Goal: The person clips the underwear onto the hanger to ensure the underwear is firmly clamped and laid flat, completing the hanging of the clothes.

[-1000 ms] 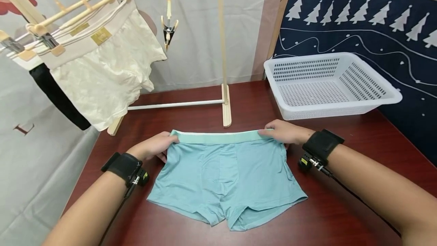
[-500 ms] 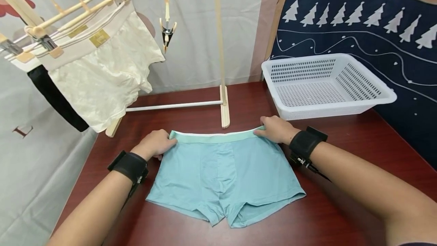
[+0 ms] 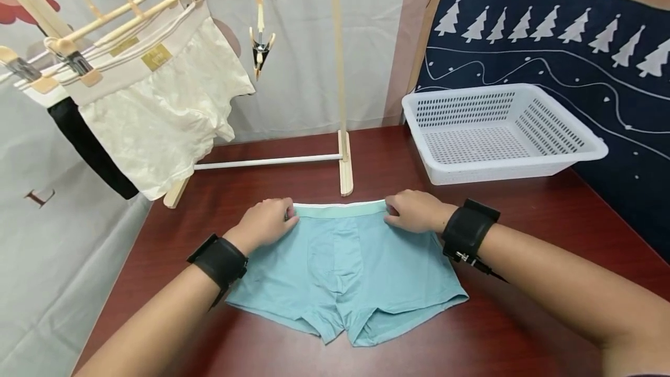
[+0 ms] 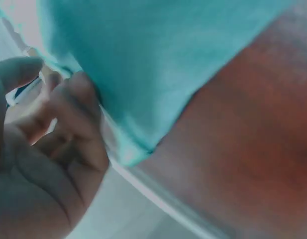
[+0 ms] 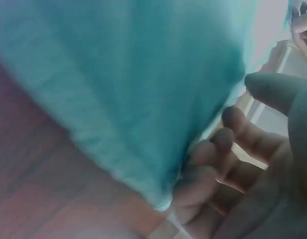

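Dark red table [image 3: 523, 319], rack behind. Left hand [image 3: 268, 221] and right hand [image 3: 413, 211] pinched briefs [image 3: 345, 272] waistband, fingers curled. Advised: equal tension, waistband level, fabric flat.

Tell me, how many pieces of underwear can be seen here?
3: a teal pair flat on the table under both hands, a cream pair hanging on the rack, a black one behind it. More may be hidden.

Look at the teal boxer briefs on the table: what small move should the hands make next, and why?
Probably lift the waistband clear of the table. The left hand and right hand each pinch it near the middle, the teal boxer briefs lie flat, and clip hangers hang behind.
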